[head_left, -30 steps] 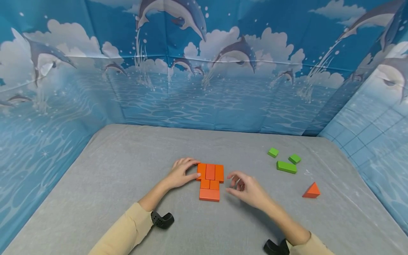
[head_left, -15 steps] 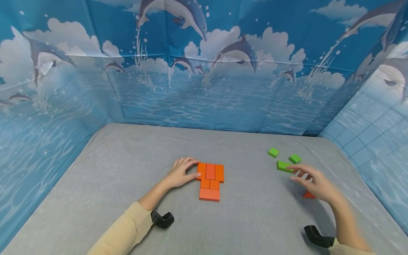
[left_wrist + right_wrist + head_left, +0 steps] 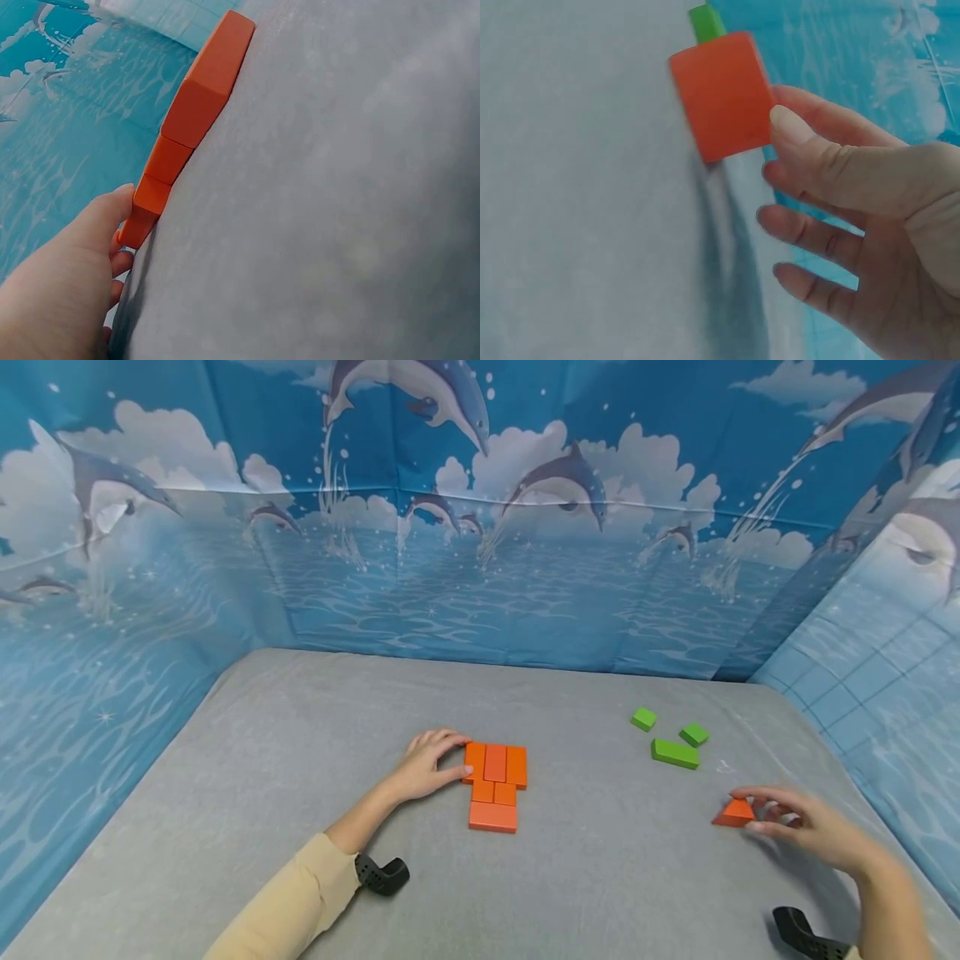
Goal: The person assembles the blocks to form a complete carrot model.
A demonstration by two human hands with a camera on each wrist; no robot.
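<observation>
Several orange blocks lie flat together on the grey cloth in the head view: three upright rectangles in a row, two small blocks (image 3: 505, 793) below them, and one wide block (image 3: 492, 817) at the near end. My left hand (image 3: 426, 768) holds the leftmost orange block (image 3: 475, 762), thumb on its near part and forefinger at its far corner. Off to the right, my right hand (image 3: 813, 827) pinches an orange triangular block (image 3: 733, 814) between thumb and forefinger. Its rectangular face (image 3: 724, 97) shows in the right wrist view, the other fingers (image 3: 810, 229) loosely bent beneath.
Beyond the triangular block lie a long green block (image 3: 675, 753) and two small green blocks, one nearer the back (image 3: 643, 719), the other to the right (image 3: 693, 734). A dolphin-print curtain (image 3: 465, 593) encloses the back and sides of the grey-covered table (image 3: 337, 702).
My right hand has swung from beside the orange arrangement, past the green blocks, to the triangular block, and now pinches it. My left hand and the flat orange blocks have stayed put.
</observation>
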